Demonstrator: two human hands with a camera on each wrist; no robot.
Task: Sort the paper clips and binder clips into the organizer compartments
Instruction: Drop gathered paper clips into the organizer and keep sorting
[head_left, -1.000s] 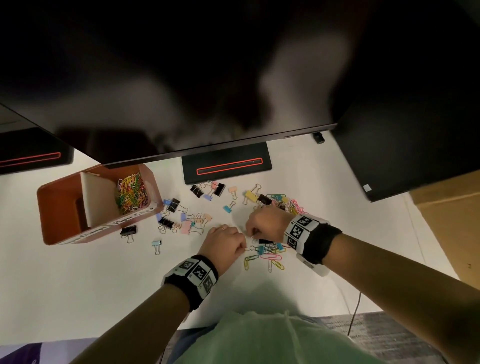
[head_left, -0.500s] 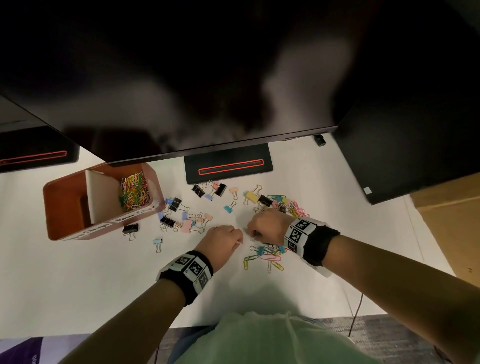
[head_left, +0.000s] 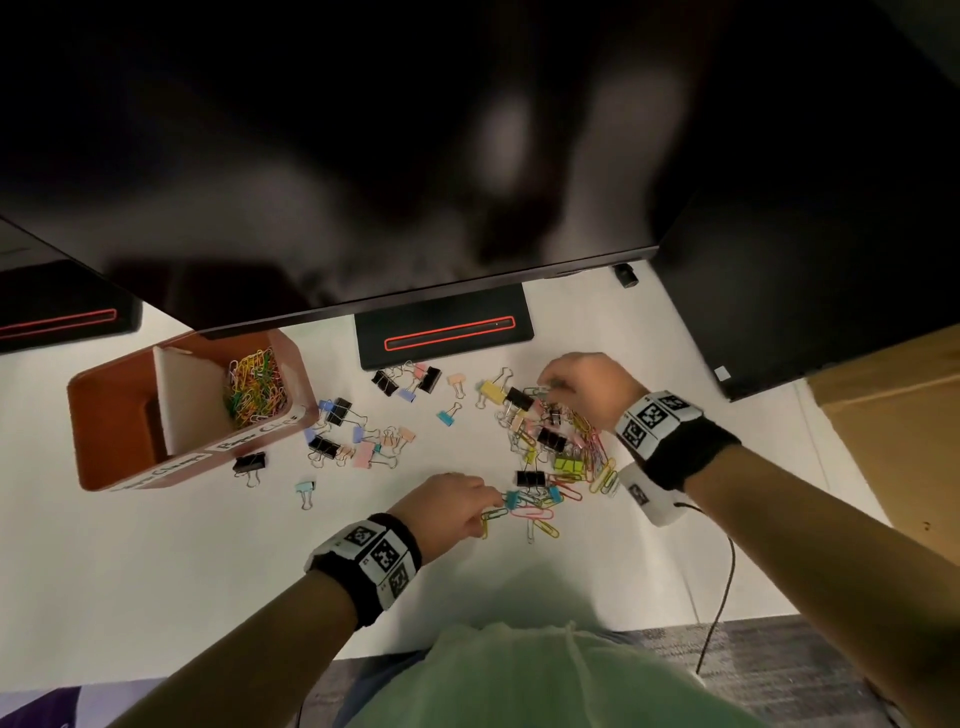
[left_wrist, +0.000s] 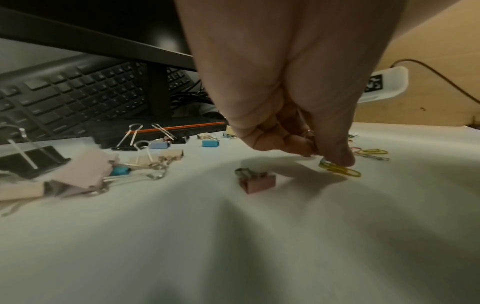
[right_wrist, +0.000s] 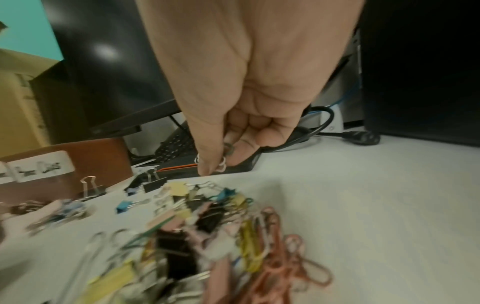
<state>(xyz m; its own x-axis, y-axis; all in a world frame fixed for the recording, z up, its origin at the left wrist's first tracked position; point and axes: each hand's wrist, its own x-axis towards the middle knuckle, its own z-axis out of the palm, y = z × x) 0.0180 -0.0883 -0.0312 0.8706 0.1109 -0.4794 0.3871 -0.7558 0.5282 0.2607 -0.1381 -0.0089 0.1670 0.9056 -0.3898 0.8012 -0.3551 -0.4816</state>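
The thin, bright-coloured wire paper clips (head_left: 524, 512) lie flat on the white table (head_left: 156, 561), tangled with the stubbier black and pastel steel binder clips (head_left: 550, 439) in a heap between the two hands. They are light and springy, and slick against the tabletop, so a flat clip probably wants a fingertip pressing one end to tip it up before pinching across the loops. The binder clips are stiffer and heavier, and are best taken by the body or the folded wire handles.

The left hand (head_left: 447, 501) has its fingers curled, apparently around clips already gathered, though the wrist view is too dim to be sure. Its fingertip (left_wrist: 340, 159) presses a yellow paper clip (left_wrist: 340, 169). The right hand (head_left: 587, 382), at the far edge of the heap, pinches small wire clips (right_wrist: 222, 163) between thumb and forefinger.

Well to the left of the left hand stands the brown two-compartment organizer (head_left: 98, 415). Coloured paper clips fill its nearer-to-hand compartment. More binder clips (head_left: 358, 441) are scattered just beside it.
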